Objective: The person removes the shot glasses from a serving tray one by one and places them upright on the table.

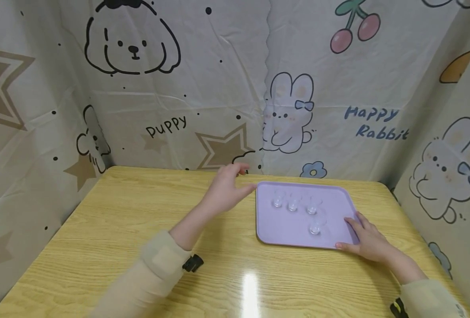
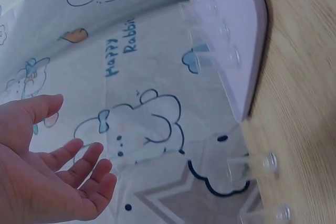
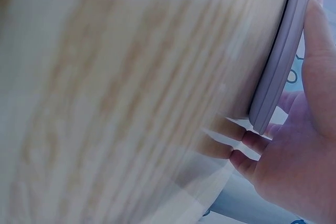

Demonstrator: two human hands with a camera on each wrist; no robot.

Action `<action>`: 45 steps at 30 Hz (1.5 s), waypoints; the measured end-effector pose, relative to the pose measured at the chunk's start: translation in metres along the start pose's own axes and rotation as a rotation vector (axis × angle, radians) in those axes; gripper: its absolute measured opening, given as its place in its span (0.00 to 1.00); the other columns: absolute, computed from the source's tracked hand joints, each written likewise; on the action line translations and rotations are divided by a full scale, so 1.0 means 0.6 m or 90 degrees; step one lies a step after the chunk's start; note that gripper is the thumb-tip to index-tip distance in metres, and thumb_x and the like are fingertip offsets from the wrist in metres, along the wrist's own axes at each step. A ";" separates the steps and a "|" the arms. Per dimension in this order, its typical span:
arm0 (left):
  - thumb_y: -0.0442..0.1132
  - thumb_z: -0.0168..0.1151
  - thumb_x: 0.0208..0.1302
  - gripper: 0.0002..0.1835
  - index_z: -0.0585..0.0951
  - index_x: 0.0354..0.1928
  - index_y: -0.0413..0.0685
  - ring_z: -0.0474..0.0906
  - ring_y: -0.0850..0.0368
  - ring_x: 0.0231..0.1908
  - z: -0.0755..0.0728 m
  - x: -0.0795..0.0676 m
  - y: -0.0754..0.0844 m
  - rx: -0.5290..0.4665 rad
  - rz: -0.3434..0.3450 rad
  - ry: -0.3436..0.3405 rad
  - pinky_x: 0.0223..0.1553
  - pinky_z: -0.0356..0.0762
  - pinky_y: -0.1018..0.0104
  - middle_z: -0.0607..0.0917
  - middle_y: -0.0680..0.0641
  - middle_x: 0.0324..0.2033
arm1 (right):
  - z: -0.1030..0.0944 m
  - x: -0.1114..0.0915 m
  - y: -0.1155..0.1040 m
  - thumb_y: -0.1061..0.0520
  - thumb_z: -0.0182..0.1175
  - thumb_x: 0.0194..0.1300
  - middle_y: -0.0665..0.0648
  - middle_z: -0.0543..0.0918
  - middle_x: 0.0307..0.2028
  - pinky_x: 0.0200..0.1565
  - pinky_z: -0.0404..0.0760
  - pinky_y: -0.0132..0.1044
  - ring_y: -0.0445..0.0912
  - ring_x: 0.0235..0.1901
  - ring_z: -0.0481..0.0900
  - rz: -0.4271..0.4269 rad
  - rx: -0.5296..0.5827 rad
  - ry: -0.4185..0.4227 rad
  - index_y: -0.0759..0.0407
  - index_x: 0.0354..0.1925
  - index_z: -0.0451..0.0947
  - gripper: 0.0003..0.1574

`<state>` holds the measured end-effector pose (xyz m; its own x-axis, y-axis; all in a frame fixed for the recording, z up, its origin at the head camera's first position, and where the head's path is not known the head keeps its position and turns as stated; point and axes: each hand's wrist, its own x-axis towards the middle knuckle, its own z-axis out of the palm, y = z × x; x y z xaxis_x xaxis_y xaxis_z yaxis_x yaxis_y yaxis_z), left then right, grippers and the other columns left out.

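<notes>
A lilac tray (image 1: 268,232) lies on the wooden table with several small clear cups on it. Three cups stand in a row, among them a middle one (image 1: 293,204); another cup (image 1: 315,227) sits nearer the front. My right hand (image 1: 372,240) grips the tray's near right corner, thumb along the near edge and fingers at the right side. Beside the tray's far left corner my left hand (image 1: 225,190) hovers with thumb and fingers apart, holding nothing. In the left wrist view two more clear cups, one of them lower (image 2: 283,213), stand off the tray.
The wooden table (image 1: 111,234) extends left and in front of the tray. A patterned cloth (image 1: 219,88) with cartoon animals hangs behind the table and along both sides. Black clips (image 1: 193,263) sit at the sleeve cuffs.
</notes>
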<state>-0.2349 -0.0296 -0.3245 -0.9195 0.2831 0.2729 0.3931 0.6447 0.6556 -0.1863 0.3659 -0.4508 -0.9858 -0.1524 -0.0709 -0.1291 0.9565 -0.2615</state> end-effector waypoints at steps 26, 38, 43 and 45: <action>0.53 0.60 0.54 0.24 0.72 0.52 0.53 0.66 0.63 0.50 0.130 -0.001 0.094 -0.069 0.183 -0.022 0.52 0.63 0.67 0.76 0.56 0.47 | 0.001 -0.001 0.000 0.27 0.57 0.46 0.77 0.43 0.63 0.50 0.51 0.70 0.76 0.56 0.47 0.002 0.002 -0.006 0.67 0.62 0.54 0.60; 0.56 0.60 0.52 0.26 0.72 0.53 0.56 0.67 0.65 0.49 0.218 0.005 0.096 -0.023 0.188 -0.082 0.52 0.64 0.71 0.76 0.59 0.47 | -0.005 0.002 -0.003 0.27 0.56 0.46 0.79 0.44 0.62 0.48 0.54 0.71 0.77 0.56 0.48 -0.006 -0.015 -0.011 0.68 0.62 0.54 0.61; 0.57 0.62 0.49 0.28 0.72 0.53 0.58 0.68 0.63 0.50 0.258 0.003 0.089 0.018 0.165 -0.112 0.54 0.63 0.68 0.76 0.58 0.47 | -0.006 0.001 -0.004 0.28 0.56 0.47 0.79 0.44 0.62 0.48 0.54 0.71 0.77 0.55 0.49 -0.009 -0.015 -0.010 0.68 0.62 0.54 0.60; 0.57 0.63 0.49 0.28 0.72 0.53 0.58 0.68 0.62 0.50 0.273 0.004 0.084 0.036 0.150 -0.122 0.54 0.63 0.67 0.76 0.59 0.48 | -0.005 0.000 -0.004 0.28 0.56 0.47 0.79 0.44 0.62 0.48 0.53 0.71 0.77 0.55 0.49 -0.009 -0.013 -0.010 0.69 0.62 0.54 0.60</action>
<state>-0.2156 0.1199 -0.4063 -0.7867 0.5545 0.2714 0.5998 0.5825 0.5486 -0.1864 0.3643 -0.4473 -0.9819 -0.1704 -0.0825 -0.1460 0.9588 -0.2435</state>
